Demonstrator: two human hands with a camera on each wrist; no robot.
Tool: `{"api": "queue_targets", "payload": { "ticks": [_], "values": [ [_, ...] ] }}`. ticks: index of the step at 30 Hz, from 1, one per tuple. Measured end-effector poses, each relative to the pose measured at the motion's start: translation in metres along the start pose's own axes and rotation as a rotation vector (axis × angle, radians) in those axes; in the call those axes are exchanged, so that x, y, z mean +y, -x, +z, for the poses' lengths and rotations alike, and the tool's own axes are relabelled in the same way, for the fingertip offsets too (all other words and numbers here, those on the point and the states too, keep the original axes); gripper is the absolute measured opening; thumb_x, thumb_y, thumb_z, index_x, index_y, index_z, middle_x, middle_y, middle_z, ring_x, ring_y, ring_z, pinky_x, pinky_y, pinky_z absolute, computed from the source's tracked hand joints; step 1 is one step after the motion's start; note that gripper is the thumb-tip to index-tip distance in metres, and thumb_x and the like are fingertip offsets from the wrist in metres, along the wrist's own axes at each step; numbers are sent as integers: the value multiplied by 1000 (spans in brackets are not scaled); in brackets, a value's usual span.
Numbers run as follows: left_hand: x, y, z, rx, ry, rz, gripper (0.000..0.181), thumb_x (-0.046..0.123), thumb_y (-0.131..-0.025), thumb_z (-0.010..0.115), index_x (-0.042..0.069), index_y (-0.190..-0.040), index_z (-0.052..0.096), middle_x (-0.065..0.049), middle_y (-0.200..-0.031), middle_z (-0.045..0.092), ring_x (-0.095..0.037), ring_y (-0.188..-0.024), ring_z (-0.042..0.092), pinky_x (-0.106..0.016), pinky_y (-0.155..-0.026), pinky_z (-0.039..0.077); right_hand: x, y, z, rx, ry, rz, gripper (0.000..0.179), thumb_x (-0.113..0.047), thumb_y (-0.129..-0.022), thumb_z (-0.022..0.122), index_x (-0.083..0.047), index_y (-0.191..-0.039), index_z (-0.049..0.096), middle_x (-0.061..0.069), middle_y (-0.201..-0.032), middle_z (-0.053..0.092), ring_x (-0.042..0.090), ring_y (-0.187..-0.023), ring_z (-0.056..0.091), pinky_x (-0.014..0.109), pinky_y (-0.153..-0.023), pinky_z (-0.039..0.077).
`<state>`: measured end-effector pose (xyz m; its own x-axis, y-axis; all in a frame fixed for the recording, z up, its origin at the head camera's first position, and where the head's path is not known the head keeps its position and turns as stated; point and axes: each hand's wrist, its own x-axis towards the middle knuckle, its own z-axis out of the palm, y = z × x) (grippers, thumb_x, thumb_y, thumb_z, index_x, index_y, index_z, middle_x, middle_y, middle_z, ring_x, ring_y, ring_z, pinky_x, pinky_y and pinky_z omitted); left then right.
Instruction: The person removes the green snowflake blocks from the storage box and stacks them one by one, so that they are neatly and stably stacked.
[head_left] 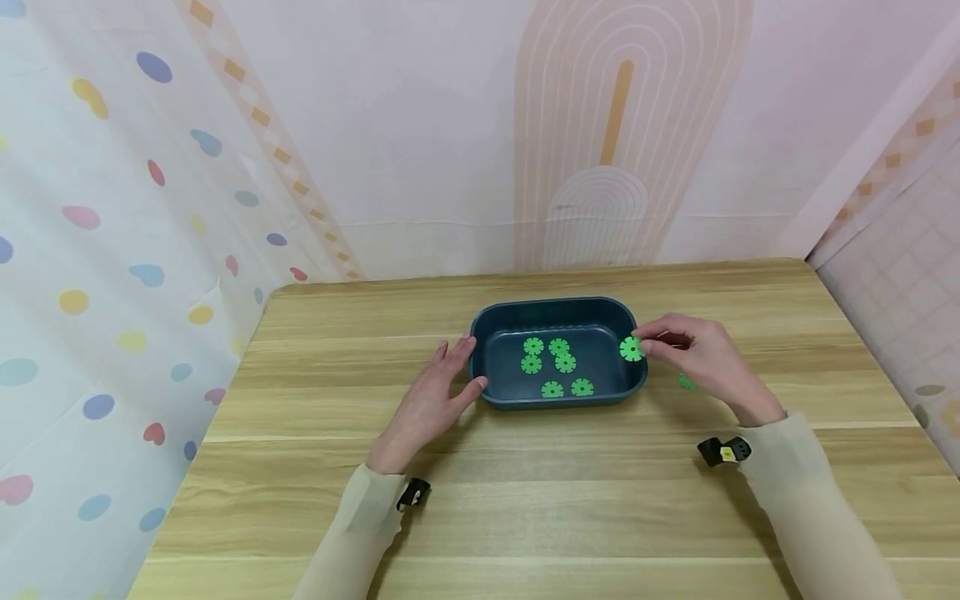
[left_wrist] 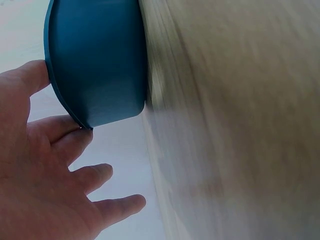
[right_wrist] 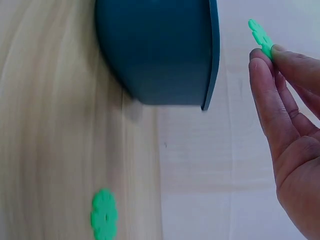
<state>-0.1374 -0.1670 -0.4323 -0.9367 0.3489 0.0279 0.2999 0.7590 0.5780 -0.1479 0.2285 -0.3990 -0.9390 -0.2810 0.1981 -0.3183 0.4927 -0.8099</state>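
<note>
A dark blue oval-cornered basin (head_left: 558, 402) stands on the table with several green notched plastic discs (head_left: 552, 389) lying on its floor. My left hand (head_left: 431, 396) rests against the basin's left end, thumb and fingertips at the rim; in the left wrist view the fingers (left_wrist: 75, 142) are spread and nearly straight. Above the basin's right end, my right hand (head_left: 701, 354) pinches one green notched disc (head_left: 632, 348) by its edge between thumb and fingertips. The right wrist view shows that disc (right_wrist: 261, 40) tilted, higher than the rim. Another green disc (right_wrist: 104, 215) lies on the table, partly hidden by the right hand in the head view.
The wood-grain table (head_left: 555, 517) ends at a patterned cloth backdrop (head_left: 420, 142) behind and on both sides. A small black camera is strapped to each wrist, over beige sleeves (head_left: 810, 492).
</note>
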Motion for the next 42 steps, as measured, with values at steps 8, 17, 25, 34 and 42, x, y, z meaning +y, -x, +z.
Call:
{"api": "queue_targets", "payload": {
  "ticks": [8,17,25,34,42],
  "values": [
    [0,-1,0,-1,6,3,70,44,-106,57,12,-163,33,-5,-169,28,-39,-157,16,-64,-120,24,13,8,-16,19,11,38,19,-10,-99,72,-5,-116,77,12,-108,75,14,-84,70,18,-70,55],
    [0,0,-1,-1,3,7,69,43,-107,57,13,-163,33,-6,-169,29,-39,-157,18,-65,-119,26,27,14,-31,-1,18,87,18,-17,-101,70,-6,-115,76,6,-99,76,18,-82,71,24,-70,56],
    [1,0,-1,-3,11,10,69,43,-107,57,12,-163,33,-6,-169,29,-39,-156,18,-64,-120,24,38,17,-41,-28,66,139,20,-20,-102,69,-7,-115,77,10,-109,75,6,-88,65,17,-73,53],
    [0,-1,-1,-4,5,8,69,43,-106,57,11,-163,33,-6,-169,28,-40,-157,17,-65,-120,24,52,16,-51,-82,137,170,18,-14,-103,66,-4,-114,77,14,-114,74,5,-92,61,15,-76,50],
    [1,-1,-2,-19,11,-4,69,43,-107,56,12,-164,32,-5,-169,27,-38,-157,16,-64,-121,23,63,13,-55,-159,166,204,18,-11,-102,67,-3,-114,77,13,-112,75,6,-94,62,16,-79,49]
  ]
}}
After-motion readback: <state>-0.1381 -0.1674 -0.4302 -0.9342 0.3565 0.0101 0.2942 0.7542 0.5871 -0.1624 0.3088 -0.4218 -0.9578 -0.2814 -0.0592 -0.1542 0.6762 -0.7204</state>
